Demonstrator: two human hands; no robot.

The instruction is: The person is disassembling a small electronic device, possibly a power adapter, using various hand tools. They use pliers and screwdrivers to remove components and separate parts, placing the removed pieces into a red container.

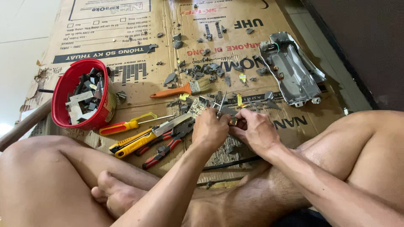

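Small metal part [232, 122] is pinched between both my hands, low over the flattened cardboard sheet [139, 50], about mid-scene and just far of my crossed legs. It's too tiny and covered up to call its long axis for sure. My left hand [209, 128] is clenched around a thin pointed tool [220, 105] whose long axis runs near-to-far, tip aimed at the far side, leaning a bit right. My right hand [253, 130] has its fingers curled in, gripping the part from the right side.

Just left of my hands: red-handled pliers [164, 148], a yellow-handled knife [145, 138] and a yellow-red screwdriver [126, 125]. Further left sits a red bucket [63, 90] full of scraps. An orange-handled brush [181, 89] lies farther out, and a bent metal chassis [290, 69] far right. Grey fragments [206, 69] everywhere.
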